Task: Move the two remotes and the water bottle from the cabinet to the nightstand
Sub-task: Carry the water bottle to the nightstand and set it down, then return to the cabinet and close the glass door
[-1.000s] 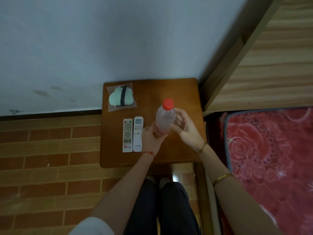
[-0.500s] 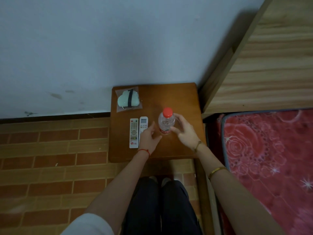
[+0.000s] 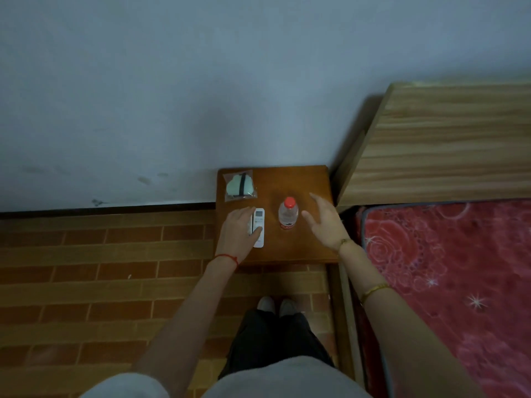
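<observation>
- The water bottle (image 3: 288,214) stands upright with its red cap up, mid-top on the nightstand (image 3: 301,248), touched by neither hand.
- The white remote (image 3: 259,227) lies just left of the bottle; the second remote is mostly hidden under the left hand (image 3: 239,229).
- Left-hand fingers (image 3: 244,213) lie flat over the remotes, thumb on the white one; whether they grip is unclear.
- The right hand (image 3: 326,222) hovers just right of the bottle, fingers spread, holding nothing.
- Judgement: placing looks nearly finished; nudge the remotes gently so an elbow or wrist doesn't tip the bottle.
- A bagged pale-green item (image 3: 240,185) sits at the back-left corner.

Dim, flat indoor light; soft focus, wide-angle bending at edges.
</observation>
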The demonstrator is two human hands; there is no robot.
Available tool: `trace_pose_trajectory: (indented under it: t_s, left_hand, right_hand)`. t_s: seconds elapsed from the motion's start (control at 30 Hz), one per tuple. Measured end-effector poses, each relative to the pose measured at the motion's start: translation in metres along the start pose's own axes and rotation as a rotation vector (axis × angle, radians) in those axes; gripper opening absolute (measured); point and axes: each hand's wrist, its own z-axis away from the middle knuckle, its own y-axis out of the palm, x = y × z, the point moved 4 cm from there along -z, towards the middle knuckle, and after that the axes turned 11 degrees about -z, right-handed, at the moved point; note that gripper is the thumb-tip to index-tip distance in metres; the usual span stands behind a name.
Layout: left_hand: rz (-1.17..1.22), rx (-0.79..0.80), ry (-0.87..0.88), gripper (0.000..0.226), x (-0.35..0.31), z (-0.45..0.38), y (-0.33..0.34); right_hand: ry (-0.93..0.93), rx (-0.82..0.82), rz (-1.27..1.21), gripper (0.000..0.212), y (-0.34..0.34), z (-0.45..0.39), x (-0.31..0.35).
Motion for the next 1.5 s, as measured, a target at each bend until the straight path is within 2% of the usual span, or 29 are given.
trace_pose_trajectory:
  t_s: [0.3, 0.6, 0.9, 1.2, 1.5]
  left_hand:
    - [-0.112, -0.104, 0.071, 0.055, -0.034, 0.051, -0.11]
    - [-0.054, -0.138, 0.037, 0.054, -0.04, 0.111, -0.143]
    - [-0.04, -0.266, -0.024, 0.052, -0.023, 0.143, -0.172]
    - [-0.025, -0.39, -0.223, 0.05, 0.021, 0.207, -0.182]
    - [-0.002, -0.506, -0.495, 0.051, 0.07, 0.305, -0.187]
  right_hand:
    - [-0.157, -0.087, 0.161, 0.058, -0.049, 0.067, 0.082]
    - [-0.165, -0.078, 0.13, 0.058, -0.051, 0.115, 0.1]
    - [-0.302, -0.042, 0.159, 0.06, -0.045, 0.124, 0.133]
    - [-0.522, 0.129, 0.211, 0.053, -0.008, 0.141, 0.182]
    - [-0.674, 0.395, 0.312, 0.054, 0.08, 0.163, 0.232]
